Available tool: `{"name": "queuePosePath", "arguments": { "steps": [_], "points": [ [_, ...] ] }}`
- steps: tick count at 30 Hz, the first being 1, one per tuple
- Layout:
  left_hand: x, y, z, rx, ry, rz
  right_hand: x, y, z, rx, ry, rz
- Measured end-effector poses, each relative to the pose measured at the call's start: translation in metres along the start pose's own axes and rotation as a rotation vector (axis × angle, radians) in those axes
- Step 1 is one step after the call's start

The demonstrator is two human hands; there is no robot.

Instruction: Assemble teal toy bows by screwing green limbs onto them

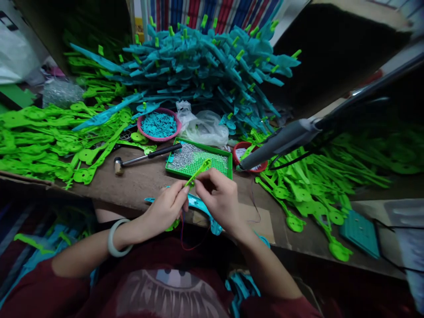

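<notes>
Left hand [167, 207]: fingers pressed together, pinching the lower end of a green part [198, 172] just above the near edge of the worktop [145, 181]; a pale bangle [115, 238] sits on the wrist.
Right hand [220, 198]: fingers curled in, tips meeting the left hand's at the same green part.
Green part: thin, tilted up and away towards the tray [228, 160].
Teal part [202, 207]: lying under both hands, partly hidden.
Tray: green, just beyond the hands, with small silvery bits heaped at its left.
Hammer [145, 157]: flat on the worktop, left of the tray.
Pink bowl [159, 125]: behind the hammer, full of teal chips.
Heaps: green parts left and right, teal parts at the back.
</notes>
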State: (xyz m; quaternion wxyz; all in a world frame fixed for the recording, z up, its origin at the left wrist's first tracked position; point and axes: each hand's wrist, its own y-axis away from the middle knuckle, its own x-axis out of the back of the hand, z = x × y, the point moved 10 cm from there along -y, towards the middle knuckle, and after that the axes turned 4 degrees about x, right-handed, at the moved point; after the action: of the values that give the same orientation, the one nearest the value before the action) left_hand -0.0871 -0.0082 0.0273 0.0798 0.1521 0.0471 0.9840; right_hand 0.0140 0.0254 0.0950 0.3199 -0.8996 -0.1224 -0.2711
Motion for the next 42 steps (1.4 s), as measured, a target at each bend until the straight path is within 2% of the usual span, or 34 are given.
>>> {"name": "queuePosePath", "arguments": {
  "steps": [3,6,9,11,13,15,17,20,25,33,37,39,42],
  "points": [
    [0.007,0.001,0.012,-0.130,-0.174,0.130,-0.004,0.007,0.018,-0.209,-0.174,0.071],
    [0.012,0.008,0.025,-0.319,-0.407,0.331,-0.016,0.021,0.039,-0.439,-0.443,0.139],
    [0.006,0.017,0.029,-0.466,-0.621,0.467,-0.030,0.032,0.052,-0.570,-0.643,0.185],
    [-0.001,0.019,0.025,-0.496,-0.701,0.474,-0.023,0.033,0.050,-0.523,-0.568,0.251],
    [-0.005,0.018,0.019,-0.478,-0.709,0.437,-0.011,0.031,0.040,-0.395,-0.367,0.295],
    [-0.003,0.014,0.013,-0.430,-0.669,0.400,-0.006,0.029,0.027,-0.269,-0.219,0.273],
    [0.002,0.010,0.007,-0.369,-0.617,0.386,-0.009,0.028,0.021,-0.199,-0.196,0.210],
    [0.008,0.008,0.003,-0.314,-0.572,0.404,-0.015,0.029,0.023,-0.180,-0.229,0.145],
    [0.005,0.011,0.001,-0.289,-0.589,0.413,-0.014,0.033,0.034,-0.240,-0.288,0.143],
    [0.000,0.018,0.006,-0.314,-0.738,0.396,-0.008,0.032,0.022,-0.127,-0.254,0.109],
    [-0.006,0.024,0.005,-0.311,-0.823,0.393,-0.008,0.038,0.008,0.050,-0.050,0.087],
    [-0.009,0.024,0.000,-0.263,-0.827,0.349,-0.011,0.042,0.001,0.159,0.096,0.063],
    [-0.013,0.019,-0.011,-0.163,-0.741,0.247,-0.014,0.050,0.000,0.247,0.213,0.044]
  ]
}}
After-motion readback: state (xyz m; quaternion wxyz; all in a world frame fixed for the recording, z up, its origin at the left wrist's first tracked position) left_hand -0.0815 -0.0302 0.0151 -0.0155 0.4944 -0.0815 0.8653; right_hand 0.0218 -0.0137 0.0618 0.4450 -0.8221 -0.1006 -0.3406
